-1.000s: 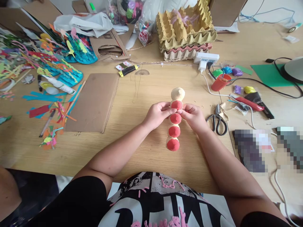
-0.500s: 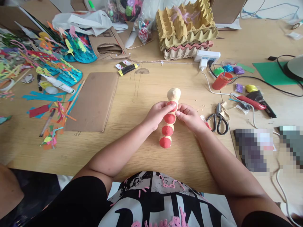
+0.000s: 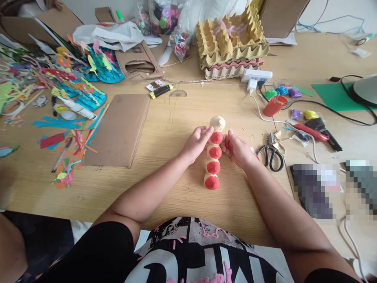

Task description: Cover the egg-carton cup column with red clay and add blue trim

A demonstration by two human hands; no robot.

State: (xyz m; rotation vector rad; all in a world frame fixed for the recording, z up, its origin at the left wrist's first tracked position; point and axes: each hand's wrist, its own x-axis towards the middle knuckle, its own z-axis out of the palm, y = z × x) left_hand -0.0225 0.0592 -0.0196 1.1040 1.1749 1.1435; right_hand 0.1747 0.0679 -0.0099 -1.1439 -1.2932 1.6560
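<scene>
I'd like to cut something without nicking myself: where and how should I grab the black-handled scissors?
Probably take the black-handled scissors by the handle loops, coming from your side with the nearer right hand: they lie flat, loops toward you, metal blades pointing away.

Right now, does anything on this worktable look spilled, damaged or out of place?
Coloured paper strips lie strewn at left and crumbs are scattered by the scissors, both untidy. The egg-carton strip in the left hand looks uneven: four bumps red, the farthest plain.
</scene>
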